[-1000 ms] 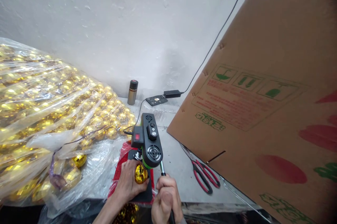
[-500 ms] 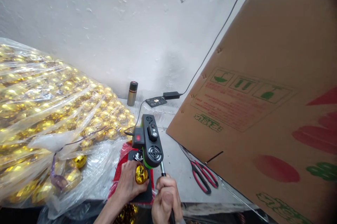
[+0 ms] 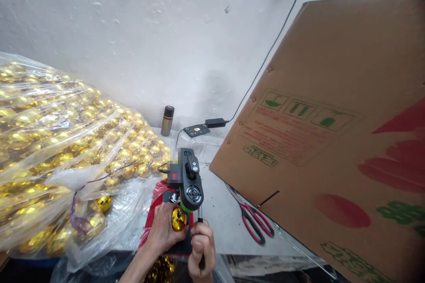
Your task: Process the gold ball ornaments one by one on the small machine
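Note:
My left hand [image 3: 160,228] is closed round a small gold mirrored ball [image 3: 179,220], under the front end of a black and green bench machine [image 3: 191,180]. Fingers wrapped, my right hand [image 3: 203,246] grips a lever handle [image 3: 199,215] with a metal shaft, just right of the ball. The machine stands on a dark base over red plastic [image 3: 150,223]. What touches the top of the ball is hidden by the machine's head.
A large clear bag of gold balls [image 3: 76,123] fills the left side. Red-handled scissors [image 3: 254,221] lie beside a big cardboard box [image 3: 325,97] on the right. A spray can [image 3: 168,121] and a black power adapter [image 3: 215,122] with a cable stand near the wall.
My right hand and the lever handle have shifted left, closer to the ball. My left hand still holds the ball at the machine. The camera view has tilted slightly.

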Motion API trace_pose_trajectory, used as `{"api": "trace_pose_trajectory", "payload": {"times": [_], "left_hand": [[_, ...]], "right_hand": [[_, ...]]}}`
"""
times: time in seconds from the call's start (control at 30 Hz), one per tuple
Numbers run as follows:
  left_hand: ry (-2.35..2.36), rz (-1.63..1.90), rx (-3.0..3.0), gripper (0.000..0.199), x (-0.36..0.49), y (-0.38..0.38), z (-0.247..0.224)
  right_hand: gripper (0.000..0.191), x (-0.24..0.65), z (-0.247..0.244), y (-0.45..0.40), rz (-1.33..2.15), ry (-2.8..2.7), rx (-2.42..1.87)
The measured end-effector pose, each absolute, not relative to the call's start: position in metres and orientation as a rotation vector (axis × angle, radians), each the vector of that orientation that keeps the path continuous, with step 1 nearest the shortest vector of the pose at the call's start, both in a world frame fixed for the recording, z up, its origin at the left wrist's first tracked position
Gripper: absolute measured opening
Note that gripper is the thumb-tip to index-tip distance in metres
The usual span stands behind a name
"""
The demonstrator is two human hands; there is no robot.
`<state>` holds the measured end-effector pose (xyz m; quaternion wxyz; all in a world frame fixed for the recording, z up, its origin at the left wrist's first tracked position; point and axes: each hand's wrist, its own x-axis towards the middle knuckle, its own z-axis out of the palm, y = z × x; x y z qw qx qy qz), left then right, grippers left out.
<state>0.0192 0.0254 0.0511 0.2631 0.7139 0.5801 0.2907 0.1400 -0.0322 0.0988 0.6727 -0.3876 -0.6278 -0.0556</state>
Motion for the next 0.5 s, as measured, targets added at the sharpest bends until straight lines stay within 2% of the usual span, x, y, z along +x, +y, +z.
{"api": "trace_pose_trajectory", "payload": {"times": [0.17, 0.27, 0.33, 0.37, 0.47, 0.5], "left_hand": [[1.517, 0.854, 1.934, 0.044, 0.016, 0.014, 0.043], [1.421, 0.893, 1.998, 0.062, -0.002, -0.007, 0.022], [1.348, 0.877, 2.072, 0.078, -0.018, -0.015, 0.011], [1.345, 0.883, 2.089, 0.078, -0.027, -0.013, 0.011], [1.542, 0.965, 1.998, 0.049, -0.041, 0.020, 0.031], [1.620, 0.966, 1.946, 0.048, -0.042, 0.039, 0.044]], "right_hand": [[0.038, 0.141, 0.167, -0.035, 0.137, -1.297, -0.985], [0.040, 0.138, 0.197, -0.031, 0.180, -1.273, -0.988], [0.040, 0.138, 0.200, -0.030, 0.183, -1.283, -0.968], [0.039, 0.138, 0.196, -0.029, 0.175, -1.287, -0.952], [0.038, 0.137, 0.179, -0.030, 0.148, -1.292, -0.917], [0.037, 0.137, 0.174, -0.031, 0.141, -1.292, -0.913]]}}
